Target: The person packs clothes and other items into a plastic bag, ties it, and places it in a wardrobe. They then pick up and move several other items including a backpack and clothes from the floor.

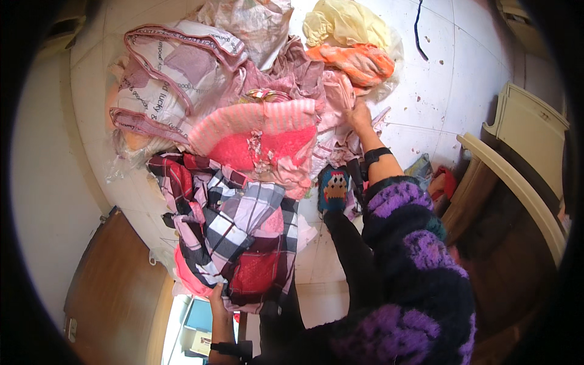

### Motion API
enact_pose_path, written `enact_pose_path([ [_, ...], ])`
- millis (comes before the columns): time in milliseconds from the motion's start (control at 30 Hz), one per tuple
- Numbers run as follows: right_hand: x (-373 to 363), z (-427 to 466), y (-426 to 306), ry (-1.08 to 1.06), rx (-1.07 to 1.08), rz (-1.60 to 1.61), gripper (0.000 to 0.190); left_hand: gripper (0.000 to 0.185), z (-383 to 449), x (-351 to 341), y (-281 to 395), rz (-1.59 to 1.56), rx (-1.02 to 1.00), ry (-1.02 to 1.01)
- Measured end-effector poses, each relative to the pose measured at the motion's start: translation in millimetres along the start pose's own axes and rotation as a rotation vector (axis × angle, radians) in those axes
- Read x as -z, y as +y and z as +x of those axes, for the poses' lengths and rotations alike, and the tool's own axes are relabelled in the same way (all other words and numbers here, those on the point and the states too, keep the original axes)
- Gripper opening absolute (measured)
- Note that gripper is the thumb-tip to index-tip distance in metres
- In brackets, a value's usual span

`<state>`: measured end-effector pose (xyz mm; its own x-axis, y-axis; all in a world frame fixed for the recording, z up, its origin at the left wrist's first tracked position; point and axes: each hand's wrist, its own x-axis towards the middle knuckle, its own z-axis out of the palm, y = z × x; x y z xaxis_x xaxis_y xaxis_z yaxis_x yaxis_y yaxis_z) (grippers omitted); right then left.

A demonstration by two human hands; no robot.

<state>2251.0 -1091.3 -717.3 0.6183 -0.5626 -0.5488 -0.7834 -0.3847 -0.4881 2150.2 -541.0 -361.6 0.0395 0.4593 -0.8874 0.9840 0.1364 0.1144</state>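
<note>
At the lower middle, my left hand (217,292) grips the bottom edge of a checked cloth (255,219) in black, white, grey and dark red. The cloth spreads over my lap side, partly crumpled. My right hand (359,115) reaches forward and grips a pale pink cloth (336,93) at the right of the pile; its fingertips are partly hidden. Between the hands lies a bright pink fabric (278,155) with a striped band (255,121) and whitish debris on it.
A printed white and mauve cloth (173,73), a stuffed woven sack (248,23), an orange cloth (360,64) and a pale yellow cloth (349,23) lie on the tiled floor (474,54). A plastic chair (506,182) stands right, a wooden door (118,283) left. My patterned sock (335,187) shows below.
</note>
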Motion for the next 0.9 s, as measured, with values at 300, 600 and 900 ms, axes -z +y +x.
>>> enact_pose_path([
  [300, 93.7, -181.3, -52.7, -0.336, -0.448, 1.25, 0.026, 0.016, -16.3, 1.7, -2.0, -0.149, -0.243, -0.183],
  [600, 198.0, -314.0, -80.4, -0.203, -0.294, 1.825, 0.051, 0.043, -38.2, 16.9, 11.9, -0.166, -0.251, -0.338],
  [900, 229.8, -362.6, -167.6, -0.16, -0.164, 0.946, 0.009, 0.013, -71.1, 17.7, 17.2, -0.227, -0.453, -0.331],
])
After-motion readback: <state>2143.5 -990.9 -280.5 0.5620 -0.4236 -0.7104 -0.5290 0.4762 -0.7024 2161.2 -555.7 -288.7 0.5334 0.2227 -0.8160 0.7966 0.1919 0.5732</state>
